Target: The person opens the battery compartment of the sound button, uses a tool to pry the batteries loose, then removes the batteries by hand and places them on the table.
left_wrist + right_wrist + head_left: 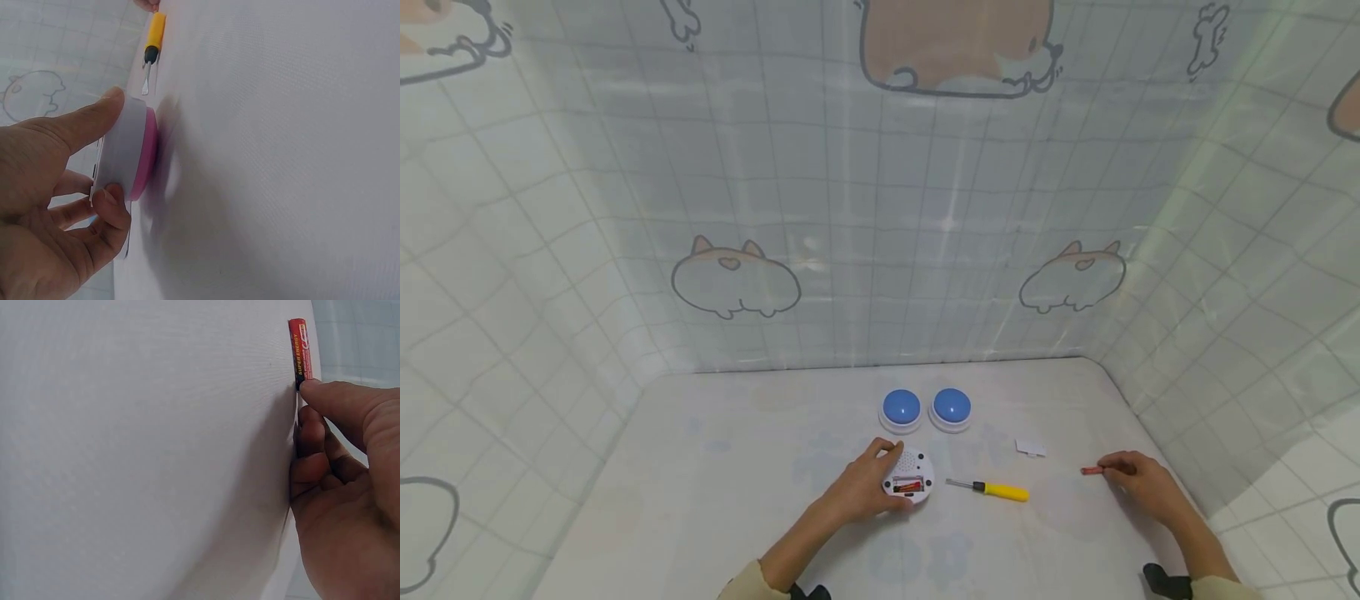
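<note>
L hand (862,487) is clamped on the white disc (917,461) by its rim, thumb on 1 side & fingers on the other; disc is just above or on the table (737,442), can't tell which. Disc's pink side (145,156) faces the table, back faces up w/ the bay (908,483) uncovered & red/black battery stuff inside, count unclear. R hand (1138,482) is well off to the right, thumb & fingertips together on 1 red battery (301,350), pinching its black end; red end sticks out, pointing left, w/ "SUPER ENERGY" lettering on its side. Btw the hands: screwdriver (1003,492), yellow handle to the right, flat tip pointing at the disc, near but not touching; plus a small white cover (1030,448) lying beyond the handle, apart from it. Beyond the disc, left blue button (901,407) & right blue button (952,406) stand side by side, domes up, on white bases. Patterned curtain (880,208) behind the table.
</note>
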Motion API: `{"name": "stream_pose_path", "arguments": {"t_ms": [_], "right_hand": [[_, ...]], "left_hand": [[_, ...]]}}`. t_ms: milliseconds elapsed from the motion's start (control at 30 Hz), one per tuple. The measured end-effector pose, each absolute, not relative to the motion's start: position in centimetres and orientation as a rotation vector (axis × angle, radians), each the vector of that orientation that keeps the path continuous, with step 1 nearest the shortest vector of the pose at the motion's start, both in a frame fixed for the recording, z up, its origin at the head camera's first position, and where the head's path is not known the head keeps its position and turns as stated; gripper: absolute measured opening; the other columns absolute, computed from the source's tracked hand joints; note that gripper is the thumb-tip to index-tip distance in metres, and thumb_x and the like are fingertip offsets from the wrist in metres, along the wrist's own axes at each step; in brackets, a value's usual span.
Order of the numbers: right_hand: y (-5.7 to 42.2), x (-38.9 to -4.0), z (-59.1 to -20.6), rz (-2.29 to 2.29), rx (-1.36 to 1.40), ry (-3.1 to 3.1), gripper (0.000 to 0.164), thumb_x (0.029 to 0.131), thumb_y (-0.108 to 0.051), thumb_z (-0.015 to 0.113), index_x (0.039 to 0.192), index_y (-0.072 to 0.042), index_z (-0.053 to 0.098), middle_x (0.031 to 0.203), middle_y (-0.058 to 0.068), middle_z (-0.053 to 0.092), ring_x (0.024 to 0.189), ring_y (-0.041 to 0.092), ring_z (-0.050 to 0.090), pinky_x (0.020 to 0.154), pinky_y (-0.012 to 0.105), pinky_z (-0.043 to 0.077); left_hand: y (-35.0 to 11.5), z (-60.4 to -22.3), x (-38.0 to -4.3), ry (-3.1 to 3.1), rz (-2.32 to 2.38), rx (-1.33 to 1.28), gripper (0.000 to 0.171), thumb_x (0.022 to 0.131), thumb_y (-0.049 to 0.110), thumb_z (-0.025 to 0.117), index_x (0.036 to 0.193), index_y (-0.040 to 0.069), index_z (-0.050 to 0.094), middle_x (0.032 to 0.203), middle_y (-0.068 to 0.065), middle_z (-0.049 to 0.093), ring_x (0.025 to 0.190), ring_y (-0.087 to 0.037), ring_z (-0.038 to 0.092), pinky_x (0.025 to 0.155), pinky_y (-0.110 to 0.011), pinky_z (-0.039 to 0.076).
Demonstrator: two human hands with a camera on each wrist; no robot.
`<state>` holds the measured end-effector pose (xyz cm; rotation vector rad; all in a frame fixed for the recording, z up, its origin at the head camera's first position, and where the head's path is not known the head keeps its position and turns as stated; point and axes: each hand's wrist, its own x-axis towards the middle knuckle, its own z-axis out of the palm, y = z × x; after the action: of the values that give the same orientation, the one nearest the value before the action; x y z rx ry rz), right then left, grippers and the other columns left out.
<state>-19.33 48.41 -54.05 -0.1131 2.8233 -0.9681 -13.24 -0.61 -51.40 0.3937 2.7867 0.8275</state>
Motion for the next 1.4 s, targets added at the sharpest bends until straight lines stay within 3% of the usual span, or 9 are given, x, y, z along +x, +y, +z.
{"name": "stream_pose_path", "arguments": {"t_ms": [500,800,967,1400], "right_hand": [[48.2,-19.5,-54.6,-0.954,-0.02,2.851,0.027,0.095,-0.024,0.07,0.109,-0.001,0.072,0.104,0.01,0.07,0.091,0.022,0.06,0.071,0.035,0.049],[47.8,-18.9,-54.5,-0.993,-0.042,2.882,0.043,0.096,-0.039,0.069,0.119,-0.002,0.069,0.109,0.012,0.069,0.092,0.021,0.061,0.066,0.028,0.049],[45.4,-18.3,-54.1,-1.022,-0.099,2.96,0.036,0.097,-0.029,0.068,0.125,-0.007,0.067,0.106,0.009,0.064,0.087,0.016,0.057,0.062,0.026,0.046],[36.0,-19.2,-51.2,-1.111,-0.535,2.937,0.022,0.091,-0.026,0.076,0.111,-0.016,0.076,0.093,-0.008,0.06,0.079,0.011,0.048,0.06,0.024,0.041]], "left_hand": [[-0.6,-51.1,-13.1,2.784,0.84,0.386,0.094,0.077,0.046,0.086,0.152,0.009,0.044,0.145,-0.004,0.046,0.108,-0.018,0.055,0.097,-0.042,0.049],[-0.6,-51.2,-13.0,2.79,0.839,0.395,0.094,0.077,0.047,0.086,0.152,0.01,0.044,0.144,-0.005,0.046,0.109,-0.019,0.055,0.098,-0.042,0.049],[-0.5,-51.3,-12.8,2.788,0.838,0.401,0.094,0.077,0.047,0.085,0.152,0.009,0.044,0.145,-0.005,0.045,0.109,-0.018,0.056,0.098,-0.042,0.049],[-0.2,-51.3,-12.7,2.791,0.827,0.363,0.095,0.076,0.048,0.086,0.153,0.012,0.043,0.144,-0.004,0.046,0.104,-0.017,0.055,0.094,-0.041,0.05]]}}
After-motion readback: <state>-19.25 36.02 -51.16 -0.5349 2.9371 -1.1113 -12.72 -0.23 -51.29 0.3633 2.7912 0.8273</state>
